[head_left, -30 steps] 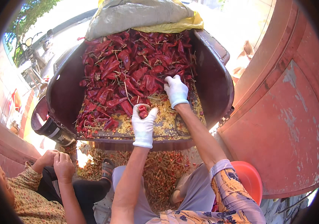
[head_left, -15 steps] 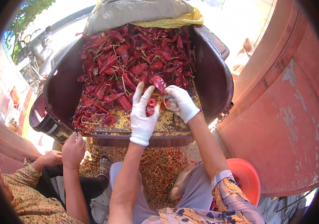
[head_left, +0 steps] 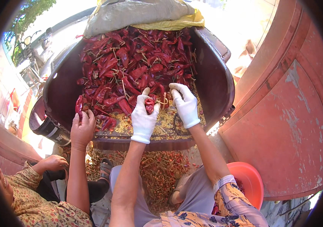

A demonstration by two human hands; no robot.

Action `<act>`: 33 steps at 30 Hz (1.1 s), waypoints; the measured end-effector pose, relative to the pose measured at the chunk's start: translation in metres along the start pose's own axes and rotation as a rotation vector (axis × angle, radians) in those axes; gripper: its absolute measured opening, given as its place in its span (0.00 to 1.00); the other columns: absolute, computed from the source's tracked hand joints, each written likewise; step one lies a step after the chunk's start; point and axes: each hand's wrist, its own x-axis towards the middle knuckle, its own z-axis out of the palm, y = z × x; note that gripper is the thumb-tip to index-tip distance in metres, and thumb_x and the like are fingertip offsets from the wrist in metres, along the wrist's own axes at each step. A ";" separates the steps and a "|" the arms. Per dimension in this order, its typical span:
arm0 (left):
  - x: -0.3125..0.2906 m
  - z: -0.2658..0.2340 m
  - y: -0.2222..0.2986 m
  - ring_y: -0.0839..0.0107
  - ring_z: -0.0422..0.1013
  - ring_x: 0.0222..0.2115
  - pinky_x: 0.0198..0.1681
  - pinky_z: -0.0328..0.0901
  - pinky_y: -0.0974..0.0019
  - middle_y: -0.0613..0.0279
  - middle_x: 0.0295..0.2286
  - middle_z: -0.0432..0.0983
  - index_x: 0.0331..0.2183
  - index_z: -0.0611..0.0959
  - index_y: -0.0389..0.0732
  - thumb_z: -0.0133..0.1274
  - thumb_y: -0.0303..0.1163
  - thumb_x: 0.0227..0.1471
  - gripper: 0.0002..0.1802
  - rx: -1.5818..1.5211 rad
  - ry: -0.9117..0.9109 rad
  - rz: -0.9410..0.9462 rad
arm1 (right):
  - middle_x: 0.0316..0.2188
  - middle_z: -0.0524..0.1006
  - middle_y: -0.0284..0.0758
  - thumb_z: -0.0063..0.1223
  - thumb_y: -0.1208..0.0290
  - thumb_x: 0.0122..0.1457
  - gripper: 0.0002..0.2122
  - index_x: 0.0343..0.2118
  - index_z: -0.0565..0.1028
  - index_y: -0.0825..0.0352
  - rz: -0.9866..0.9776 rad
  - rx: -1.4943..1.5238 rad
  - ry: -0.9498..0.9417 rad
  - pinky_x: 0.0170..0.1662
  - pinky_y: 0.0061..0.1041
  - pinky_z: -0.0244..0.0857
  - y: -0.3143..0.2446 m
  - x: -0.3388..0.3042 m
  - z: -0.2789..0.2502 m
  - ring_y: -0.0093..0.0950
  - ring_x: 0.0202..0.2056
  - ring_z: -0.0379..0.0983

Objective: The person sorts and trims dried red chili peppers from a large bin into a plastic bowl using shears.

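My left hand (head_left: pixel 143 123), in a white glove, is closed on a dried red chili pepper (head_left: pixel 149 105) with its fingers wrapped round it. A pale curved stem (head_left: pixel 164 101) shows just right of that hand. My right hand (head_left: pixel 186 106), also gloved, is a short way to the right, its fingers apart and slightly bent, with nothing seen in them. Both hands are over the near part of a dark maroon cart bed (head_left: pixel 216 72). Heaped beyond them are many dried red chilies (head_left: pixel 131 56), and yellow seeds (head_left: pixel 161 123) lie scattered beneath.
At left sits a co-worker, one hand (head_left: pixel 83 128) lifting a red chili (head_left: pixel 79 105), the other hand (head_left: pixel 55 162) lower. A grey sack (head_left: pixel 139 15) covers the far edge. Stems litter the ground (head_left: pixel 157 178). A red basin (head_left: pixel 250 181) stands at my right, below a red metal panel (head_left: pixel 275 125).
My right hand has come away from the chili it was pinching and shifted slightly right. The co-worker's hand has moved up and right to the cart's edge and now holds a chili.
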 end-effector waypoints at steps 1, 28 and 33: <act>0.001 -0.001 0.002 0.72 0.74 0.38 0.42 0.68 0.67 0.53 0.46 0.76 0.36 0.73 0.37 0.58 0.26 0.49 0.12 -0.016 0.007 -0.035 | 0.33 0.77 0.29 0.50 0.78 0.60 0.10 0.44 0.75 0.69 0.013 0.046 -0.047 0.34 0.15 0.67 0.001 -0.002 -0.002 0.14 0.30 0.71; -0.011 -0.031 0.017 0.80 0.70 0.23 0.22 0.65 0.77 0.69 0.26 0.75 0.38 0.79 0.41 0.58 0.30 0.52 0.09 -0.798 -0.458 -0.588 | 0.28 0.72 0.25 0.41 0.70 0.67 0.07 0.34 0.73 0.62 0.857 1.580 -0.368 0.13 0.10 0.45 -0.005 -0.003 -0.009 0.10 0.15 0.55; -0.001 -0.053 0.007 0.79 0.70 0.22 0.20 0.64 0.77 0.68 0.27 0.75 0.36 0.79 0.42 0.60 0.27 0.50 0.09 -1.008 -0.026 -0.572 | 0.26 0.78 0.29 0.52 0.58 0.58 0.15 0.38 0.79 0.65 0.556 0.131 -1.211 0.20 0.16 0.60 -0.068 -0.003 -0.043 0.16 0.17 0.68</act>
